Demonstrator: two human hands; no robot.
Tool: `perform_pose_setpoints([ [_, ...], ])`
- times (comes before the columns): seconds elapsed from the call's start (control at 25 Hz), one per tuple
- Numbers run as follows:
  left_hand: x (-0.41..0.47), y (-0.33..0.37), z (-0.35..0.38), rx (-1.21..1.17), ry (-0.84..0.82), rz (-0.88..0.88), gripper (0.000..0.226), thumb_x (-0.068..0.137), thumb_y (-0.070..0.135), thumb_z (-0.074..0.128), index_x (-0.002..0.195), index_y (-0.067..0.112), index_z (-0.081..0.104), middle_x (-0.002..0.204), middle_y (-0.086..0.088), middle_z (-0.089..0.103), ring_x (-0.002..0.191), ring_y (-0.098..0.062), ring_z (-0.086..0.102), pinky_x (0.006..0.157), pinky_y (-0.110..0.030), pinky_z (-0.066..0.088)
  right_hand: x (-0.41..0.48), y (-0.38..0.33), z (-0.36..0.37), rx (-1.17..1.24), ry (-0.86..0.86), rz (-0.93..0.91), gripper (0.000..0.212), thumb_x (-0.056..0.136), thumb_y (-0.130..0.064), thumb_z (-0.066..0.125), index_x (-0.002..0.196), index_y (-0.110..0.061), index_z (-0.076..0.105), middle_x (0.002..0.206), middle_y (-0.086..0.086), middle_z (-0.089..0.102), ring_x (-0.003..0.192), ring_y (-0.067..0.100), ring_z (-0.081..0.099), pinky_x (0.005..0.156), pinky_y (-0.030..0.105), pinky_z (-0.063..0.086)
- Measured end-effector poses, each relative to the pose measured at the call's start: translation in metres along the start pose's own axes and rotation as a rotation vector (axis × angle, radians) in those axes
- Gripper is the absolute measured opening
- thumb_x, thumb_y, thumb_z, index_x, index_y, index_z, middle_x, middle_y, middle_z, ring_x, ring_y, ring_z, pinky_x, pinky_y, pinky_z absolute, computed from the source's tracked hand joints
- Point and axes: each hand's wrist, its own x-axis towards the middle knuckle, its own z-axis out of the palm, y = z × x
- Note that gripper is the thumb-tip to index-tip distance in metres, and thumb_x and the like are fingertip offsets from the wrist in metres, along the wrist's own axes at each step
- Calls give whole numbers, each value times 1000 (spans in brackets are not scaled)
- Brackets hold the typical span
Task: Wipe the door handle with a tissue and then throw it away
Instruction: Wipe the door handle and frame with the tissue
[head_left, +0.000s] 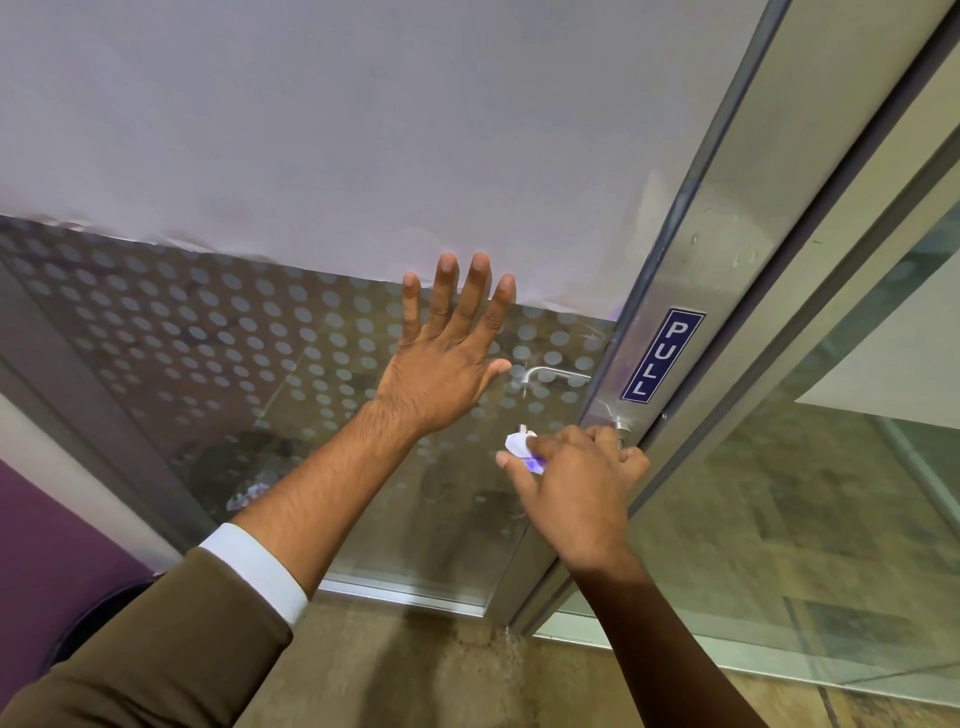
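My left hand (447, 358) lies flat with fingers spread against the glass door (218, 364), just left of the handle. My right hand (571, 478) wraps a white tissue (519, 447) around the near silver door handle (621, 427) where it meets the metal door frame (696, 291). Only the handle's tip and its base show past my fingers. A second silver handle (550, 373) appears through the glass on the far side of the door.
A blue PULL sticker (662, 356) sits on the frame just above the handle. The glass carries a dotted frosted band and a white frosted panel (363, 130) above. A fixed glass pane (831, 519) stands to the right. A purple wall (47, 545) is at lower left.
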Motion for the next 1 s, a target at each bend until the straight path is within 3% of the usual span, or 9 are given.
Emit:
perform_pose_setpoints([
  [0.16, 0, 0, -1, -13, 9, 7, 104, 105, 68, 44, 166, 18, -25, 162, -9, -54, 148, -34, -52, 119, -62, -30, 5, -5, -3, -5, -25, 55, 25, 95, -57, 61, 101, -39, 78, 92, -13, 71, 105, 19, 49, 88, 47, 27],
  [0.36, -1, 0, 1, 5, 11, 4, 104, 106, 68, 44, 167, 17, -22, 163, -9, -53, 148, -35, -51, 119, -63, -28, -1, -8, 1, -65, 47, 56, 17, 86, -51, 73, 82, -35, 77, 71, -12, 68, 91, 20, 53, 84, 46, 29],
  [0.64, 0, -1, 0, -12, 17, 5, 105, 105, 68, 46, 167, 17, -21, 163, -9, -52, 148, -35, -50, 119, -62, -31, 28, -31, -5, -121, -82, 61, 24, 78, -40, 86, 65, -27, 71, 61, -8, 65, 91, 22, 56, 75, 42, 16],
  [0.72, 0, 0, 1, -19, 24, 3, 105, 104, 68, 46, 167, 17, -21, 164, -9, -51, 149, -35, -49, 119, -62, -30, 20, -22, -4, -131, -77, 45, 25, 76, -42, 87, 63, -28, 71, 60, -8, 66, 88, 23, 56, 76, 43, 21],
  [0.88, 0, -1, 2, -7, 16, 6, 107, 105, 67, 46, 166, 18, -26, 164, -9, -52, 149, -36, -50, 119, -63, -30, 16, -14, 3, -93, -31, 47, 23, 89, -52, 70, 81, -32, 78, 71, -9, 71, 95, 21, 55, 79, 43, 22],
  [1.0, -1, 0, 2, -9, 14, 8, 107, 105, 66, 47, 166, 18, -26, 163, -9, -52, 148, -36, -51, 118, -64, -29, 36, -26, 1, -32, -75, 70, 22, 93, -47, 67, 87, -28, 76, 78, -6, 73, 102, 23, 55, 77, 43, 18],
])
